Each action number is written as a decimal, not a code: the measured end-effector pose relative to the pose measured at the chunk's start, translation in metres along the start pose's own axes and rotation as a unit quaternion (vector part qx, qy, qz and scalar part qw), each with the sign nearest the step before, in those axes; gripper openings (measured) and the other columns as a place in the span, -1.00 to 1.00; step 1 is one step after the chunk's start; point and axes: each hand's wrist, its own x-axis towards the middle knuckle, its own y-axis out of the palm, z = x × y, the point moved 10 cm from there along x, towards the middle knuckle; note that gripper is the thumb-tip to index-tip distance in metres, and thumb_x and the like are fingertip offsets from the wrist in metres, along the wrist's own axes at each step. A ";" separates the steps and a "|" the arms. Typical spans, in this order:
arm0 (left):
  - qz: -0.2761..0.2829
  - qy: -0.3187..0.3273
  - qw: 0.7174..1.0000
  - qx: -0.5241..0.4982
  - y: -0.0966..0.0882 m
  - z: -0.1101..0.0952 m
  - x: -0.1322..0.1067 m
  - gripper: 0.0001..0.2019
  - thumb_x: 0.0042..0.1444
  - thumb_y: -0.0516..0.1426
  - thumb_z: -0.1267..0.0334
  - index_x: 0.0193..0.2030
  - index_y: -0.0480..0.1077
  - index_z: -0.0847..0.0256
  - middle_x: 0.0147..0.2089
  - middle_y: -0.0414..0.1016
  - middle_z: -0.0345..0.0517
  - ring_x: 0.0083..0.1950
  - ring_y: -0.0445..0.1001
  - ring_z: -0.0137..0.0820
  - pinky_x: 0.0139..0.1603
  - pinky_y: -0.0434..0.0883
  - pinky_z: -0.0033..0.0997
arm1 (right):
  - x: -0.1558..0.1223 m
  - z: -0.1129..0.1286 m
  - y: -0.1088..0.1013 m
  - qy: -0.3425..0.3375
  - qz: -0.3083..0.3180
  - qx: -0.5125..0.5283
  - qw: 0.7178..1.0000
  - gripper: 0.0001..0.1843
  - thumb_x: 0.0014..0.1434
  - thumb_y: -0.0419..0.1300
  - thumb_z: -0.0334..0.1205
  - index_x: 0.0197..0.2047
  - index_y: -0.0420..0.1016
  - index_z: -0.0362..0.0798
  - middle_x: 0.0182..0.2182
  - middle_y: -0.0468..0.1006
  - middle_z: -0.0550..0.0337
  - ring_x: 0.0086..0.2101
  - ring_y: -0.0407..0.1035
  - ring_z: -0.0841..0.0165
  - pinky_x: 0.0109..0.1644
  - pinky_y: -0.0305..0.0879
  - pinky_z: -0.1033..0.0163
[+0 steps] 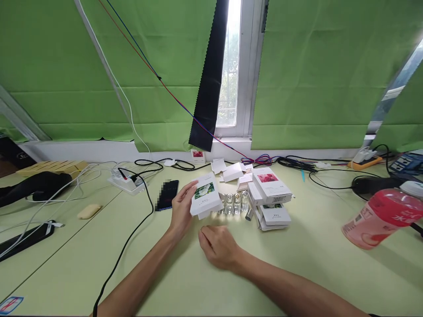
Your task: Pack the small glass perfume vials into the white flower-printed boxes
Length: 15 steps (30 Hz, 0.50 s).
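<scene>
A: Item 1, L hand (183,208)?
B: Grip closed, approx. as wide as the edge it pinches: has the white flower box (206,193) by its L side. Box tilted, printed face up, just L of the btls. Side hold prob. keeps the face uncovered. White bit juts below; flap or 2nd piece, can't tell.
A: Item 2, R hand (218,247)?
B: Grip curled in, loose fist, on the bench (313,273), near side of box, apart from it. Nothing seen in it; can't tell if sth. small is inside. Prob. just resting.
A: Item 3, glass btls (237,204)?
B: Short row, upright, close together; presumably so they're easy to count & don't stray. 1 small cylinder (249,215) leans at R end, poss. a btl.
A: Item 4, ctns?
B: Stack (273,188) R of btls, pink-fruit print on top, green print lower. Piled, I'd guess, to save room. Loose white ctns (232,172) behind btls, jumbled, prob. pushed back out of the way.
A: Misc.?
B: Phone (169,195), L of L hand, flat. Pink drink btl (380,218), far R, well apart from ctns.
</scene>
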 end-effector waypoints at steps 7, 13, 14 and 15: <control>0.043 -0.026 0.999 -0.012 0.014 -0.011 0.007 -0.34 -0.14 0.45 0.17 0.17 0.47 0.12 0.02 0.65 0.00 -0.03 0.63 -0.23 -0.22 0.52 -0.47 | 0.003 -0.008 0.008 0.043 0.058 -0.014 0.997 -0.65 0.40 -0.09 -0.28 -0.46 0.18 -0.02 -0.59 0.28 0.31 -0.56 0.08 0.45 -0.41 -0.13 0.24; 0.008 -0.017 0.999 0.025 0.007 -0.015 0.060 -0.41 -0.08 0.41 0.32 0.14 0.41 0.12 -0.05 0.65 0.02 -0.21 0.64 -0.32 -0.25 0.55 -0.44 | 0.005 -0.017 0.009 0.082 0.052 0.043 0.994 -0.62 0.41 -0.08 -0.25 -0.49 0.08 -0.01 -0.60 0.18 0.34 -0.55 0.04 0.47 -0.38 -0.10 0.25; -0.012 -0.008 0.999 0.047 0.002 -0.015 0.070 -0.44 -0.07 0.40 0.34 0.11 0.41 0.13 -0.08 0.64 0.02 -0.25 0.64 -0.34 -0.28 0.54 -0.45 | 0.005 -0.018 0.010 0.086 0.051 0.049 0.994 -0.62 0.40 -0.08 -0.25 -0.49 0.07 -0.01 -0.59 0.18 0.34 -0.55 0.04 0.47 -0.38 -0.09 0.26; -0.025 -0.003 0.998 0.057 -0.001 -0.014 0.079 -0.46 -0.07 0.39 0.37 0.09 0.41 0.14 -0.08 0.63 0.01 -0.27 0.63 -0.37 -0.29 0.53 -0.46 | 0.005 -0.019 0.010 0.090 0.052 0.053 0.993 -0.63 0.40 -0.07 -0.25 -0.49 0.07 -0.01 -0.59 0.17 0.34 -0.55 0.04 0.47 -0.38 -0.09 0.26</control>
